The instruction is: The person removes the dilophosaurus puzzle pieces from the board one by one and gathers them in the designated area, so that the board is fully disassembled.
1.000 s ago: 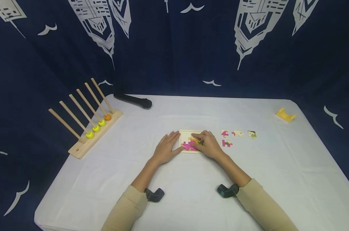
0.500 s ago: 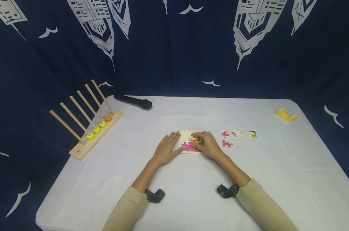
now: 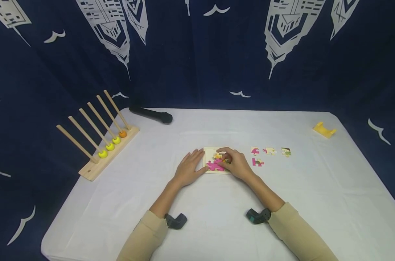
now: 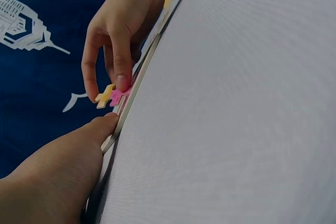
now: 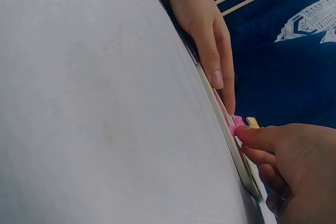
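Observation:
A small wooden jigsaw tray (image 3: 208,150) lies on the table, partly filled with pink and yellow pieces. My left hand (image 3: 188,168) rests with straight fingers along its left side, the thumb at the lower left corner. Over the tray, my right hand (image 3: 237,165) pinches a pink-and-yellow puzzle piece (image 4: 113,96) between thumb and index finger. In the left wrist view this piece stands tilted up above the tray rim (image 4: 137,85). The right wrist view shows its yellow tip (image 5: 252,123) past the thumb. My right hand hides the tray's right part.
Several loose puzzle pieces (image 3: 258,162) lie right of the tray. A yellow plastic part (image 3: 324,130) sits at the far right. At the back left are a black microphone (image 3: 151,114) and a wooden peg stand (image 3: 109,154) with yellow and orange beads.
My right index finger has lifted and curled, and the thumb has shifted slightly right, with the piece now showing between them. The left hand stays in place.

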Action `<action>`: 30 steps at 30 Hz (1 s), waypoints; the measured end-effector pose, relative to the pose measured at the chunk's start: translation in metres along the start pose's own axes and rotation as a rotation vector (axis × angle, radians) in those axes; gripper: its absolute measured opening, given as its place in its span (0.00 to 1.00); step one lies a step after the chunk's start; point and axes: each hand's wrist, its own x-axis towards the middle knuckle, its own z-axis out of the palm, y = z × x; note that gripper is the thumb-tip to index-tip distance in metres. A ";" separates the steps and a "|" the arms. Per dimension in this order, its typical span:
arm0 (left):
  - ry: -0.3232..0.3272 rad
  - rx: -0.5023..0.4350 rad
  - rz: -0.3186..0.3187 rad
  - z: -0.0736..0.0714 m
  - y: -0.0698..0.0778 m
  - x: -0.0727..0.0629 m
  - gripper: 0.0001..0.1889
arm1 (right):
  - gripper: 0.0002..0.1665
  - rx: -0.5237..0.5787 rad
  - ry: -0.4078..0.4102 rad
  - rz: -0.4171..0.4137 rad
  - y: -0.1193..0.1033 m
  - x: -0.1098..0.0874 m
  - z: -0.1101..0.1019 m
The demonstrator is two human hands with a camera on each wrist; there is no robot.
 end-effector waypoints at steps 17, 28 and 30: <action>0.007 -0.002 0.005 -0.002 0.001 0.001 0.36 | 0.24 0.095 0.067 -0.047 0.007 0.000 0.000; 0.002 0.003 -0.010 0.000 0.000 0.001 0.36 | 0.24 0.179 0.153 -0.041 0.006 -0.005 -0.027; 0.007 0.003 -0.008 0.000 0.000 0.000 0.36 | 0.24 0.154 0.183 -0.046 0.009 -0.008 -0.038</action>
